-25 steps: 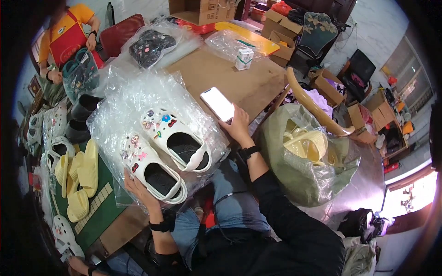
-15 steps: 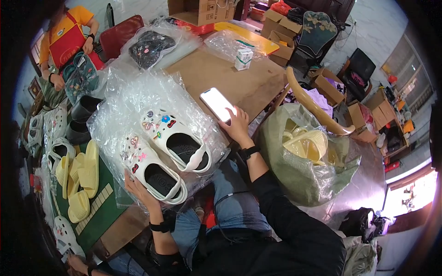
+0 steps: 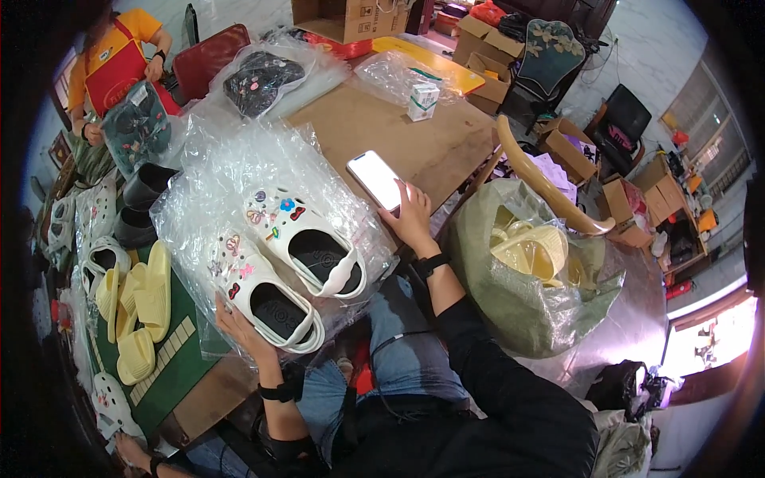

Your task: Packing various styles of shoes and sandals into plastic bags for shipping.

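A pair of white clogs (image 3: 275, 275) with colourful charms and black insoles lies side by side on clear plastic wrapping (image 3: 215, 159). Against the outer side of the left clog rests my left hand (image 3: 241, 325), its fingers stretched out along the shoe. Beyond the clogs, to the right, is a smartphone (image 3: 373, 177) with a bright white screen. My right hand (image 3: 413, 217) grips the phone by its near right corner; the fingers beneath it are partly hidden.
Yellow slides (image 3: 151, 291) and dark shoes (image 3: 143, 199) lie on the left. A green sack (image 3: 510, 295) of yellow slides stands right. A small white box (image 3: 422, 102) sits on the brown tabletop (image 3: 335, 119). A co-worker (image 3: 119, 64) handles bagged shoes; another person's hand (image 3: 131, 452) touches a white clog lower left.
The co-worker at the far left has turned and shifted the bagged dark green shoes. The hand at the lower left moved slightly. My hands, the clogs and the phone stay practically still.
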Available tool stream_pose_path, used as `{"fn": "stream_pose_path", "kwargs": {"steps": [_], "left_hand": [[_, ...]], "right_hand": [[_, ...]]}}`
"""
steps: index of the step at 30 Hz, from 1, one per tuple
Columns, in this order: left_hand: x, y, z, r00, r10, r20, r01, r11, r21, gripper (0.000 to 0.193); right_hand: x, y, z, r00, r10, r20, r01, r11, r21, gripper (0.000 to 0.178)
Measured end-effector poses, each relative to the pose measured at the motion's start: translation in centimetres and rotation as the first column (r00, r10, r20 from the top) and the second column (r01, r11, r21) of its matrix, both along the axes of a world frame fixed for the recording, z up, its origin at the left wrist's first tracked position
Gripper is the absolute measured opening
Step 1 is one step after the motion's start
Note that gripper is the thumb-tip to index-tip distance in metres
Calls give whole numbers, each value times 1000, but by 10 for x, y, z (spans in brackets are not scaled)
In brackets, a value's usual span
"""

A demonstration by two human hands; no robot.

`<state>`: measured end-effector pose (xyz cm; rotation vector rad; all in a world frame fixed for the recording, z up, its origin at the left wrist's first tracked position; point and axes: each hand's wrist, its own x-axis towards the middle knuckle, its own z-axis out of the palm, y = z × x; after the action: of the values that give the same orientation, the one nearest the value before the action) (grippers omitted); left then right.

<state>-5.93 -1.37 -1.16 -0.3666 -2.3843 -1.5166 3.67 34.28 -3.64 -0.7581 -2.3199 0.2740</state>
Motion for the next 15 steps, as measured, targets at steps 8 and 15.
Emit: {"fn": "stream_pose_path", "kwargs": {"steps": [8, 15], "left_hand": [[3, 5, 5, 1000, 4, 22, -5, 1000, 26, 47], [0, 2, 2, 999, 42, 31, -42, 999, 14, 47]], "right_hand": [[3, 1, 4, 1000, -6, 24, 7, 999, -54, 83], [5, -34, 48, 989, -89, -121, 81, 994, -68, 81]]}}
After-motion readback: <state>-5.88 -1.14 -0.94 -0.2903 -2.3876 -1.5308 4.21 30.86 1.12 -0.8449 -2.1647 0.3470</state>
